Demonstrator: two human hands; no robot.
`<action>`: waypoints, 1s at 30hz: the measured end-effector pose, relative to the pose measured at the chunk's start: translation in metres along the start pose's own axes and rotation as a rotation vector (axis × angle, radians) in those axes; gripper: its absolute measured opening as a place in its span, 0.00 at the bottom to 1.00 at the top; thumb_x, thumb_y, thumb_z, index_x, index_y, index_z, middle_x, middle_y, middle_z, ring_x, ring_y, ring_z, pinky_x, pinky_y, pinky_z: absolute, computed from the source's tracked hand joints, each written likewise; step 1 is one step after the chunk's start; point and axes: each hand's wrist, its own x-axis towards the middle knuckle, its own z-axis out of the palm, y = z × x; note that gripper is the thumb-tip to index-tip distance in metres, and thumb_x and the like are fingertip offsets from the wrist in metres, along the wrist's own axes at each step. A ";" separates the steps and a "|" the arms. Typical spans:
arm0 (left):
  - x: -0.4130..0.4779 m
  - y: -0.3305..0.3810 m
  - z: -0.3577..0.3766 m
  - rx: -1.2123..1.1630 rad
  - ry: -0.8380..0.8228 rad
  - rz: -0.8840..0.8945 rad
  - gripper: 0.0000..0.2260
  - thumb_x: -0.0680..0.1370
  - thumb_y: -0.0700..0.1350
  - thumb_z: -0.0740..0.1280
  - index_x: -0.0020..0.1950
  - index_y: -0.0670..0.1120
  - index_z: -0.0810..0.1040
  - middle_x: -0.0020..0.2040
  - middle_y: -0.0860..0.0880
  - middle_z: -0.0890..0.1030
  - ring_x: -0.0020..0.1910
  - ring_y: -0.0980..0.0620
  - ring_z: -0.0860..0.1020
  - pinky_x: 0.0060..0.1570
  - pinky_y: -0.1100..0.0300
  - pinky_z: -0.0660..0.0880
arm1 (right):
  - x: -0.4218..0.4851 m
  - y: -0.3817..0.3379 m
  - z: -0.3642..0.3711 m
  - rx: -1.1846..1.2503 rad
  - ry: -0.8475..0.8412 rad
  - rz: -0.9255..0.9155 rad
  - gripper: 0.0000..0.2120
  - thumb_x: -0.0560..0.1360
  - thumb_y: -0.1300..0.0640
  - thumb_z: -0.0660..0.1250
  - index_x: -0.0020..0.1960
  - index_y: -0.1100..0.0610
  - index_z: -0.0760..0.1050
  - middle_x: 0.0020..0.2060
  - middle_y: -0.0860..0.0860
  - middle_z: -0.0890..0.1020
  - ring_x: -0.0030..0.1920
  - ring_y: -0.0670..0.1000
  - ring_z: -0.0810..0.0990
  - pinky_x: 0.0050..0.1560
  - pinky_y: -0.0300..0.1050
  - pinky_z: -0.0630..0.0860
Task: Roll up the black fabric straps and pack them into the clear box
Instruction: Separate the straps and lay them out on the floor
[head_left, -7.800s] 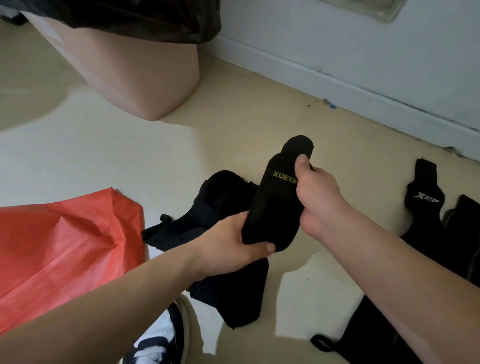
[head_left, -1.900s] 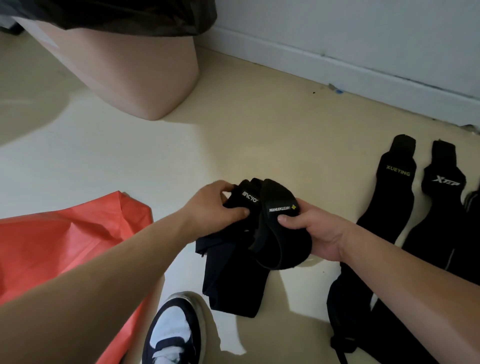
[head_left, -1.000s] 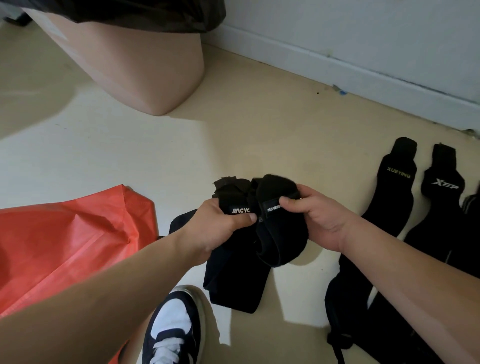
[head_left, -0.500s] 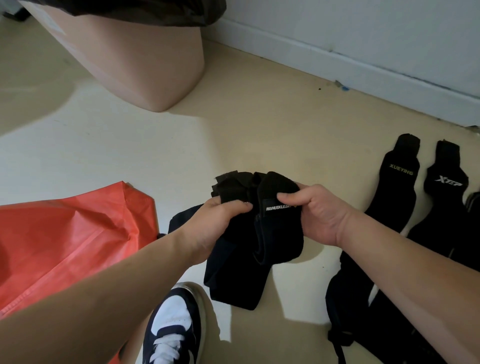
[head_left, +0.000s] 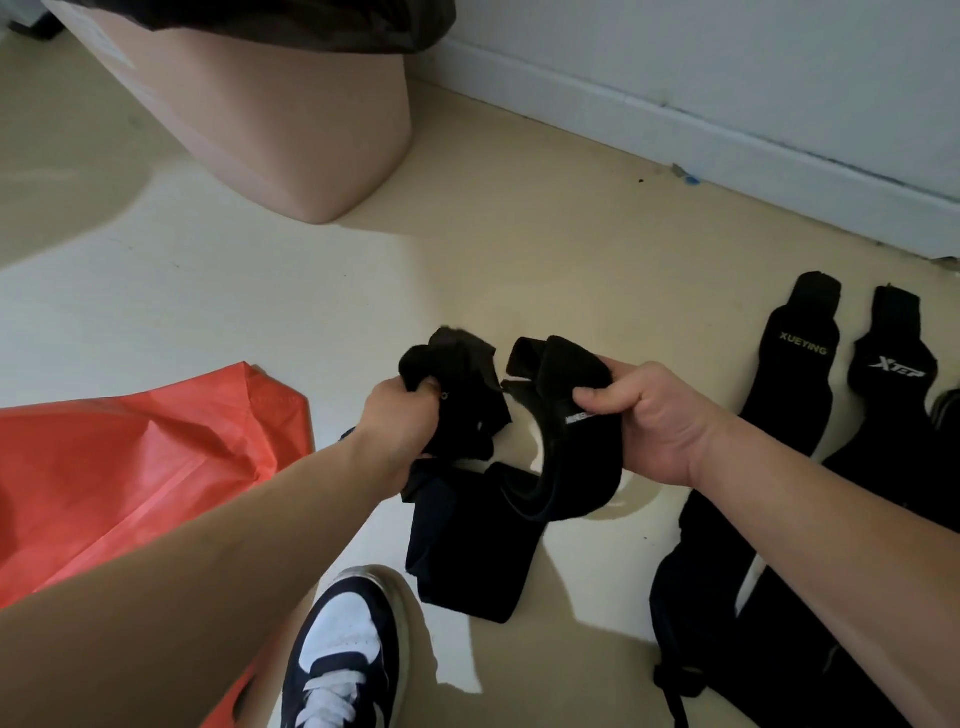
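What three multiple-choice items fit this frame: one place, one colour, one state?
1. Where do the lettered straps lie?
A. on the floor, right side B. on the shoe C. on the bin
2. What colour is the bag?
A. green B. orange C. blue
3. What do the left hand and right hand do?
A. both open B. only the left grips C. each grips a black strap
1 A, flat near the right edge; 2 B, plainly orange; 3 C, each curls round a black strap.

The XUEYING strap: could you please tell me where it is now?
In the head view, the XUEYING strap lies flat on the floor at the right, between the right hand and the XTEP strap.
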 end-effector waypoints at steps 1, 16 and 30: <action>0.005 0.001 -0.002 -0.012 0.035 -0.010 0.11 0.87 0.46 0.62 0.62 0.43 0.80 0.51 0.43 0.85 0.48 0.44 0.85 0.42 0.52 0.84 | -0.003 -0.002 -0.004 0.036 -0.045 0.003 0.24 0.66 0.66 0.69 0.61 0.58 0.84 0.47 0.58 0.85 0.46 0.60 0.85 0.52 0.54 0.82; -0.059 0.023 0.039 0.039 -0.389 0.276 0.18 0.87 0.56 0.59 0.59 0.46 0.84 0.50 0.44 0.88 0.45 0.52 0.87 0.41 0.60 0.82 | -0.005 -0.008 -0.002 -0.023 0.034 -0.163 0.28 0.68 0.74 0.68 0.62 0.51 0.78 0.52 0.54 0.85 0.52 0.56 0.85 0.53 0.55 0.84; -0.065 -0.005 0.043 0.319 -0.375 0.370 0.11 0.86 0.49 0.66 0.47 0.46 0.79 0.35 0.49 0.79 0.33 0.55 0.79 0.39 0.54 0.80 | -0.003 -0.016 0.009 -0.098 0.226 -0.179 0.07 0.80 0.61 0.72 0.57 0.58 0.84 0.47 0.56 0.87 0.48 0.55 0.87 0.52 0.52 0.84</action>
